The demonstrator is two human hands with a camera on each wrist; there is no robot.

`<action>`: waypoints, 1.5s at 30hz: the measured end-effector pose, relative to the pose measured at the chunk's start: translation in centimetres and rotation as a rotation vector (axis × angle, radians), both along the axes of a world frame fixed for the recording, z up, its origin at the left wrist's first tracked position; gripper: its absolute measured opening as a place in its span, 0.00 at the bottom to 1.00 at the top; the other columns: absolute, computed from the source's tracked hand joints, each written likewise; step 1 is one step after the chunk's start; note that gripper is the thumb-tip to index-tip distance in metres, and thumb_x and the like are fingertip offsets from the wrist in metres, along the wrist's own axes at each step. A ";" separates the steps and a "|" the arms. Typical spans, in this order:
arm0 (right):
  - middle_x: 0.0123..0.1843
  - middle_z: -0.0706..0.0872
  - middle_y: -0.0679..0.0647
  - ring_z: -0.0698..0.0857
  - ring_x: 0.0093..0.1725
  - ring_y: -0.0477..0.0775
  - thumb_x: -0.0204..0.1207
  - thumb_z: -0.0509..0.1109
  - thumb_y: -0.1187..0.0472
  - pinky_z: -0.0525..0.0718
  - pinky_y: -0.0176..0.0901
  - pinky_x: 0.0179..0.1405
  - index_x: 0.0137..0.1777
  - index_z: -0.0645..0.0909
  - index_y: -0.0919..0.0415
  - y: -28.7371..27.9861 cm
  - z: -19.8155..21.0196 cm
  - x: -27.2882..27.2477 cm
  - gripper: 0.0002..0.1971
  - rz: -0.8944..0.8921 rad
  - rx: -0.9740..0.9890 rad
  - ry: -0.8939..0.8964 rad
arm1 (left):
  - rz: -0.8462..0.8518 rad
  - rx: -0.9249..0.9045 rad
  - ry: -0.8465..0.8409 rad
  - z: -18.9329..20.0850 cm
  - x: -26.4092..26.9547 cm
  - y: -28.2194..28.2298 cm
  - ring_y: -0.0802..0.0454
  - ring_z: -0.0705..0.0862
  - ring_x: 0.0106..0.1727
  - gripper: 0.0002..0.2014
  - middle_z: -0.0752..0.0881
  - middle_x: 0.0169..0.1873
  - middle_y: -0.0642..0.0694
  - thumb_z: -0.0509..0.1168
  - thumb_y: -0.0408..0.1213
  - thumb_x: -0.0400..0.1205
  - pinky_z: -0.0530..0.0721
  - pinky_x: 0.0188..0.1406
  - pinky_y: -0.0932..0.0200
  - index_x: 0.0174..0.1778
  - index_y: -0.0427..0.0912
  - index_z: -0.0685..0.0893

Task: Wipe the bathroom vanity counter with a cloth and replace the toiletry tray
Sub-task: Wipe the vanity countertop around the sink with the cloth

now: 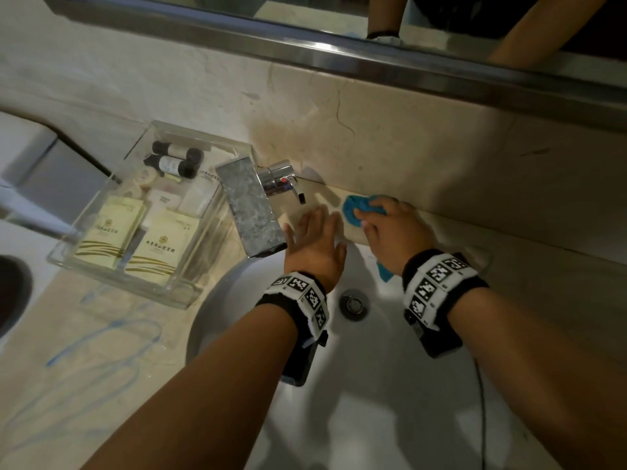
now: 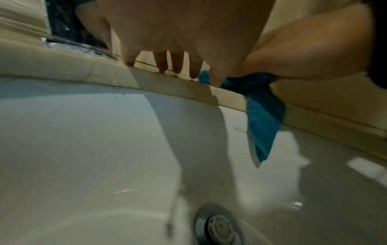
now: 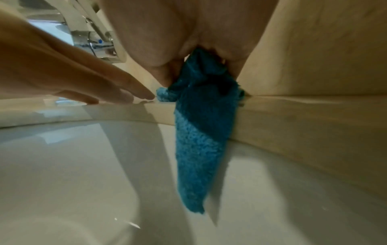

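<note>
Fuzzy cloth (image 3: 196,149), glossy sink (image 1: 390,385)

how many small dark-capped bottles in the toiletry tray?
2. Both lie on their sides at the back of the clear tray: one bottle behind, the other just in front. Others may be hidden.

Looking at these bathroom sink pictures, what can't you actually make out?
- Head view: print on the cream sachets in the clear plastic tray is too small to read.
- Head view: the right hand covers most of the blue terry cloth, hiding the beige stone counter beneath.
- Left wrist view: the left hand blocks the chrome tap.
- Right wrist view: the right hand's fingers are hidden behind its palm.
</note>
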State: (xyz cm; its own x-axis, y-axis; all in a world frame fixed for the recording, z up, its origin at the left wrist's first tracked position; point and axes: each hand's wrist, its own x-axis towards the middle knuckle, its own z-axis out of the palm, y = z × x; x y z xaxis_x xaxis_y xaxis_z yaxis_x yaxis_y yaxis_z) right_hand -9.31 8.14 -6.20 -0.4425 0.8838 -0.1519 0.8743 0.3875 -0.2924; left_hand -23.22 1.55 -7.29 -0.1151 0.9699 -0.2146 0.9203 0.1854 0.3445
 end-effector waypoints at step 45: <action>0.70 0.76 0.58 0.73 0.72 0.60 0.78 0.61 0.72 0.69 0.46 0.73 0.64 0.82 0.58 -0.1 -1.7 4.0 0.19 -0.288 -0.017 0.213 | -0.084 -0.134 0.067 0.8 2.3 2.0 0.43 0.41 0.84 0.28 0.43 0.84 0.49 0.46 0.53 0.87 0.35 0.76 0.27 0.83 0.56 0.47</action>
State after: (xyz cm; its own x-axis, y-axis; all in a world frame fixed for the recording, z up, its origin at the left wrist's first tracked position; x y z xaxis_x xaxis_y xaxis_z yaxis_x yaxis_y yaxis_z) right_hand -5.29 8.02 -7.91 -0.1993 0.9750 -0.0984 0.8654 0.1280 -0.4844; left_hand -20.92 3.59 -6.46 -0.0528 0.9399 -0.3374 0.9546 0.1467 0.2593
